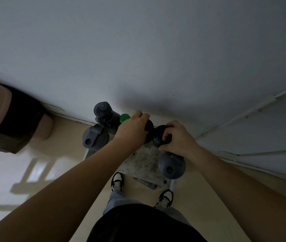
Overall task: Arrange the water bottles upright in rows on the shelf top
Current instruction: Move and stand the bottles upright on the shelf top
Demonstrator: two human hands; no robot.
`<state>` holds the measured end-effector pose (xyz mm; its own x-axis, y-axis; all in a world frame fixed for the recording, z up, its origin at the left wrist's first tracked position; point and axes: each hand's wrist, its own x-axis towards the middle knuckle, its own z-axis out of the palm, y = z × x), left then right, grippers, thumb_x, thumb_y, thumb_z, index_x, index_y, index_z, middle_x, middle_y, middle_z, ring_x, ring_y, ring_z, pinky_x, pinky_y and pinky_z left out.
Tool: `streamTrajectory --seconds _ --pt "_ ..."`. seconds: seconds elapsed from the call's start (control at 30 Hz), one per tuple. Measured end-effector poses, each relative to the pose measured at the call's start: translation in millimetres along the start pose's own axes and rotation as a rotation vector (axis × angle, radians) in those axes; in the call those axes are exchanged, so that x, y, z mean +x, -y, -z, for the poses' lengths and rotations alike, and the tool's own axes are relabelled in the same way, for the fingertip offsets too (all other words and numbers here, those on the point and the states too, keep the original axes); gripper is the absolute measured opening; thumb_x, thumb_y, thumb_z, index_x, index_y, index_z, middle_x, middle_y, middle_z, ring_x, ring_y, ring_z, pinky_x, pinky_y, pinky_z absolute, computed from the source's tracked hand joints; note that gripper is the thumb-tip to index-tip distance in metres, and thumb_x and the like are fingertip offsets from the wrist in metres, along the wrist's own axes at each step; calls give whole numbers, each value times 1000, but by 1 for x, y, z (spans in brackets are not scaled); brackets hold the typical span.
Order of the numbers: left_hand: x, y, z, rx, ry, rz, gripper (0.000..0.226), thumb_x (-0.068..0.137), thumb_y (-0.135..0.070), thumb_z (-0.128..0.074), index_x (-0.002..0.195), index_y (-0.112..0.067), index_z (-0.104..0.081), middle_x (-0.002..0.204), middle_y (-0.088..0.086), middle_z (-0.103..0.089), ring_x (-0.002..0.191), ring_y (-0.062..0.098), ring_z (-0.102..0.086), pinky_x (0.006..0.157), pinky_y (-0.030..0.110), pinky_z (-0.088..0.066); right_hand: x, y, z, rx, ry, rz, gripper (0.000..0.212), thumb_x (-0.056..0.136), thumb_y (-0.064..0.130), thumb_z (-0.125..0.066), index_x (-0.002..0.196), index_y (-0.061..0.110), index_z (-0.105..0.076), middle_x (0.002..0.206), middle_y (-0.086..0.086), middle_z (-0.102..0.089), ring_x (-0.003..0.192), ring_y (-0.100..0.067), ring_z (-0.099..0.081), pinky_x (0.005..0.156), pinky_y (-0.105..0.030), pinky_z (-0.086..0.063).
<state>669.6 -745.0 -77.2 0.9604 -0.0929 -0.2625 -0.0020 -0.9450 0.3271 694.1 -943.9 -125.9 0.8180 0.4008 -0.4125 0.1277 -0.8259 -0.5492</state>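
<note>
Viewed from above, the speckled shelf top [144, 161] carries several upright bottles. The left hand [133, 129] is closed over a dark-capped bottle [149, 127] near the wall. The right hand [177, 137] grips the cap of an adjacent dark bottle [159, 135]. Grey-lidded bottles stand at the left edge [95, 137], front right corner [171, 165] and rear [102, 110], beside a green-capped bottle [124, 117].

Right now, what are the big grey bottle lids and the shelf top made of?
The grey bottle lids look like matte plastic: dull, moulded with flip spouts. The shelf top seems to be speckled stone, perhaps marble or a laminate copy; the dim light leaves that open.
</note>
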Motion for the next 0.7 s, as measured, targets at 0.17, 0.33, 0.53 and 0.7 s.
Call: streamTrajectory --seconds 0.17,0.33,0.53,0.7 --pt "-22 3 12 -100 -162 -74 60 92 -23 -70 146 -12 -47 143 9 -48 107 37 -65 82 49 -60 -14 -1 11 169 -26 -72 31 76 38 -87 89 15 -72 144 -7 -47 136 -19 -45 96 -24 -38" --pt "-64 -17 -5 -372 -224 -5 36 95 -40 -67 122 -17 -64 113 2 -62 85 18 -64 73 33 -57 -52 -9 13 431 -327 -310 28 91 35 -73 84 9 -68 90 -5 -68 94 -25 -68 75 -34 -52" --pt "-87 -51 -68 -780 406 352 84 81 -67 -66 148 -22 -45 132 6 -63 107 26 -70 92 45 -60 -95 -5 -25 919 -24 -675 46 92 57 -65 122 22 -64 121 -1 -65 104 -21 -66 80 -44 -63" --pt "-100 -53 -80 -1003 277 525 54 89 -39 -70 136 -19 -51 101 7 -72 83 22 -75 73 38 -65 -102 7 -40 995 -77 -625 45 92 44 -71 129 22 -59 120 0 -62 96 -14 -66 84 -41 -63"
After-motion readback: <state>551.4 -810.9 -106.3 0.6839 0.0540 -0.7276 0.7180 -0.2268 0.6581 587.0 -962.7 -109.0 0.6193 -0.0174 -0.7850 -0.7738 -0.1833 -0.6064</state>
